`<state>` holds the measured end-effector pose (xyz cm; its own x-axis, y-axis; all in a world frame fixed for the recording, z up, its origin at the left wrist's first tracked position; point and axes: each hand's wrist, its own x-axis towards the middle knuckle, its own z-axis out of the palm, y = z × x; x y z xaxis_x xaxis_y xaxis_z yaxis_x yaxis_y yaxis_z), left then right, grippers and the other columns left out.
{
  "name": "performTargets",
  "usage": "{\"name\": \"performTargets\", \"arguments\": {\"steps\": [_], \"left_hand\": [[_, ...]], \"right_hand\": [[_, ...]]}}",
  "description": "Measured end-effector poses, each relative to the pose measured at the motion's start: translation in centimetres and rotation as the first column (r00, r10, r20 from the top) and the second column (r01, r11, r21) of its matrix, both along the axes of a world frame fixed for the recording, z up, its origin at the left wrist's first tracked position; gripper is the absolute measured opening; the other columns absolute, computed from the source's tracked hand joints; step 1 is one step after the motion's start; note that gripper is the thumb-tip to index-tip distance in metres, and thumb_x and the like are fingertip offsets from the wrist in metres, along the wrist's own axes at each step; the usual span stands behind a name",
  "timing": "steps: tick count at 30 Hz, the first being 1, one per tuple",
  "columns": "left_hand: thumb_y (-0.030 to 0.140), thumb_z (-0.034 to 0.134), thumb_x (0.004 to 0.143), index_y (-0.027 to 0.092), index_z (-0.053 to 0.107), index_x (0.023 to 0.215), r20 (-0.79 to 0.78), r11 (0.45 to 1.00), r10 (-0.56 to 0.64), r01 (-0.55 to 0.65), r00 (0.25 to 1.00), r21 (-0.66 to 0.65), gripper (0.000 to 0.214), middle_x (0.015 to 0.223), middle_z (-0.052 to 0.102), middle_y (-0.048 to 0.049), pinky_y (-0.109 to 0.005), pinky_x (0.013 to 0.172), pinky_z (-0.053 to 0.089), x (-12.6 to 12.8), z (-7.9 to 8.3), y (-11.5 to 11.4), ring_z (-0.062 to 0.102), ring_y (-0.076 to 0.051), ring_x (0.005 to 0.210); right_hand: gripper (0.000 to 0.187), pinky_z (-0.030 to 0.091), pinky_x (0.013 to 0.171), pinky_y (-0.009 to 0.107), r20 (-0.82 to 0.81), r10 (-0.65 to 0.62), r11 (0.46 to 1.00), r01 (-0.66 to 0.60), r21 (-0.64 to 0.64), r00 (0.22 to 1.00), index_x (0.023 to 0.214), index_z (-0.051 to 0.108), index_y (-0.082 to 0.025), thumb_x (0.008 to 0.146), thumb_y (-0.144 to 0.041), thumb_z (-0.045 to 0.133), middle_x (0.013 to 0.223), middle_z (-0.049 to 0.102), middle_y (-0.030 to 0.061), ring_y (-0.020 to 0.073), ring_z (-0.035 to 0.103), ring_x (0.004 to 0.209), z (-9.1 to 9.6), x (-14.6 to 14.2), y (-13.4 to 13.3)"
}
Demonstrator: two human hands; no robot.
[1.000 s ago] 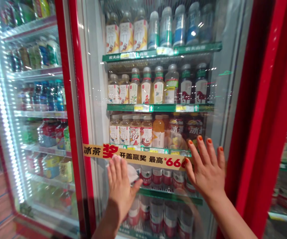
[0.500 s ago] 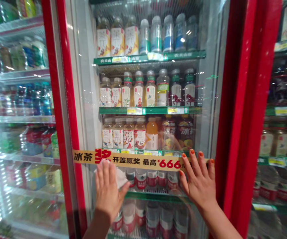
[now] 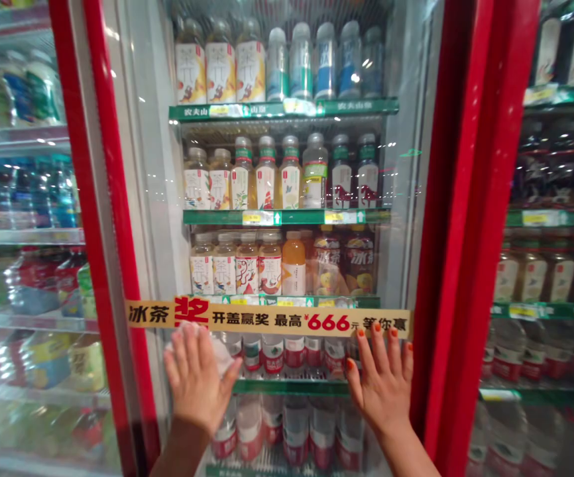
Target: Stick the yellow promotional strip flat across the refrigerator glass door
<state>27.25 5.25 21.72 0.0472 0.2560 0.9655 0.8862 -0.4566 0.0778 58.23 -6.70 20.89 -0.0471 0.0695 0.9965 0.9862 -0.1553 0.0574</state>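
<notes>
Red-framed drink coolers fill the background. At lower left, my left hand lies flat over a white tissue, fingers slightly parted, thumb out. At lower right, my right hand spreads its fingers at the glass door. Rubbing could lift the banner strip's edge; without a pinch, the tissue might slip.

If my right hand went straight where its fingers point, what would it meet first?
Your right hand would likely meet the yellow banner first: its fingertips overlap the banner's lower edge in view, though actual contact is hard to judge.
</notes>
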Motion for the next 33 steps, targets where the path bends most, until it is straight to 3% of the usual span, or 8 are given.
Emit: {"name": "performTargets", "arguments": {"steps": [5,10,13,16,20,24,27,33], "left_hand": [[0.075,0.032,0.104,0.005,-0.001,0.173,0.125,0.995,-0.062,0.071,0.990,-0.069,0.103,0.182,-0.005,-0.0275,-0.072,0.135,0.009,2.3,5.0,-0.3,-0.010,-0.044,0.170],[0.080,0.039,0.099,0.015,0.014,0.175,-0.327,0.980,-0.097,0.147,0.940,0.132,0.103,0.184,0.012,-0.0161,-0.056,0.140,0.006,4.6,-2.0,-2.2,0.004,-0.035,0.172],[0.068,0.040,0.105,0.014,0.010,0.175,-0.179,0.995,0.001,0.017,0.984,0.098,0.093,0.182,0.015,-0.0216,-0.063,0.139,0.003,0.6,-4.3,-0.4,0.005,-0.036,0.172],[0.062,0.033,0.108,0.007,-0.001,0.174,0.100,0.996,0.063,-0.055,0.993,-0.073,0.093,0.180,0.005,-0.0311,-0.075,0.134,0.004,-2.7,-1.2,1.8,0.000,-0.045,0.171],[0.074,0.022,0.104,0.005,-0.003,0.173,0.089,0.996,0.007,0.001,0.996,-0.093,0.100,0.181,-0.005,-0.0293,-0.072,0.136,0.010,-0.3,1.9,1.1,-0.007,-0.043,0.170],[0.079,0.031,0.101,0.006,0.010,0.174,-0.208,0.995,-0.088,0.094,0.974,0.020,0.105,0.182,0.009,-0.0253,-0.063,0.139,0.010,2.9,-3.8,-1.5,0.004,-0.039,0.172],[0.069,0.040,0.103,0.008,0.008,0.174,-0.200,0.997,-0.060,0.070,0.978,0.041,0.099,0.182,0.009,-0.0251,-0.063,0.139,0.011,0.8,-6.6,-0.5,0.004,-0.038,0.172],[0.061,0.027,0.109,0.011,-0.008,0.173,0.253,0.993,-0.001,0.032,0.967,-0.116,0.089,0.182,-0.006,-0.0259,-0.071,0.136,0.011,-0.9,2.7,1.8,-0.008,-0.040,0.171]], "right_hand": [[0.074,0.015,0.139,0.058,-0.011,-0.009,1.000,0.009,0.000,1.000,0.174,0.024,-0.030,0.106,-0.043,0.051,0.182,0.021,0.0009,0.0310,0.018,0.170,0.0,0.1,-0.1],[0.074,0.018,0.138,0.061,-0.018,0.015,1.000,-0.015,-0.008,1.000,0.173,0.026,-0.031,0.105,-0.042,0.054,0.181,0.025,0.0027,0.0329,0.021,0.169,-0.5,0.2,-0.1],[0.076,0.019,0.137,0.063,-0.016,0.002,1.000,-0.002,-0.009,1.000,0.174,0.025,-0.031,0.104,-0.042,0.054,0.181,0.026,0.0045,0.0341,0.022,0.169,-0.6,0.3,0.0],[0.079,0.021,0.136,0.064,-0.010,-0.022,1.000,0.022,-0.010,1.000,0.174,0.023,-0.031,0.103,-0.042,0.055,0.181,0.029,0.0058,0.0351,0.022,0.169,-0.7,0.4,0.2],[0.079,0.022,0.135,0.065,-0.038,-0.029,1.000,0.029,-0.012,0.999,0.174,0.026,-0.032,0.102,-0.042,0.057,0.180,0.031,0.0053,0.0357,0.025,0.168,-0.9,0.4,0.1],[0.076,0.020,0.137,0.062,-0.031,-0.004,1.000,0.004,0.005,0.999,0.173,0.028,-0.031,0.103,-0.042,0.055,0.181,0.029,0.0035,0.0347,0.025,0.168,-0.9,0.3,0.1],[0.076,0.020,0.137,0.063,-0.031,0.000,1.000,0.000,0.013,1.000,0.173,0.028,-0.031,0.103,-0.042,0.055,0.181,0.028,0.0032,0.0347,0.025,0.168,-0.8,0.3,0.1],[0.073,0.019,0.138,0.061,-0.050,0.019,0.999,-0.018,0.027,0.999,0.172,0.031,-0.032,0.104,-0.043,0.056,0.180,0.029,0.0007,0.0338,0.027,0.167,-0.7,0.0,0.0]]}}
